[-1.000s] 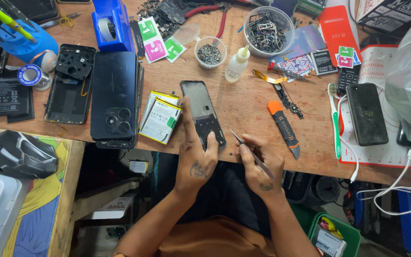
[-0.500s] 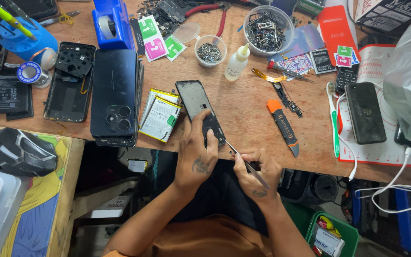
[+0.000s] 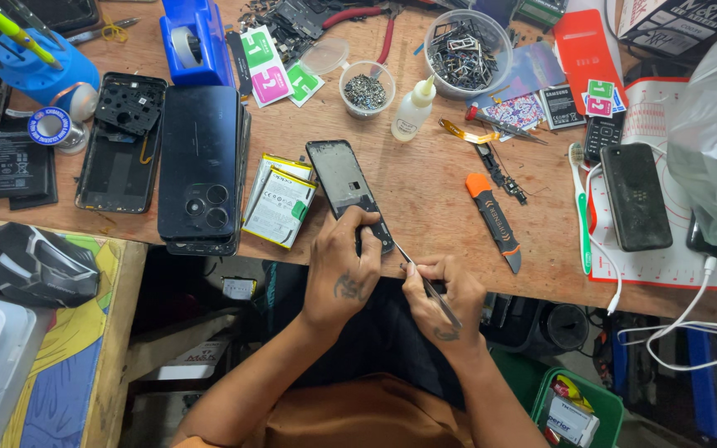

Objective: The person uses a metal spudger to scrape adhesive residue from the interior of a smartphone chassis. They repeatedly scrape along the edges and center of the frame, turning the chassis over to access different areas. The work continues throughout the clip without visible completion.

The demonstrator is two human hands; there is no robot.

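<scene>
Black phone frame (image 3: 348,187) lies centre-frame at the counter (image 3: 425,199) edge, left hand (image 3: 343,278) fingers pinning its lower end. Right hand (image 3: 441,303) grips tweezers (image 3: 425,284) closed; best kept shallow and steady.

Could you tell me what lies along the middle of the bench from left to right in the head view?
Open phone back shell → dark phone back cover → battery → phone frame under the left hand → orange-handled tool → toothbrush → black phone.

Phone frame (image 3: 348,191) tilted further left; tweezers (image 3: 425,282) tip now at its lower edge.
</scene>
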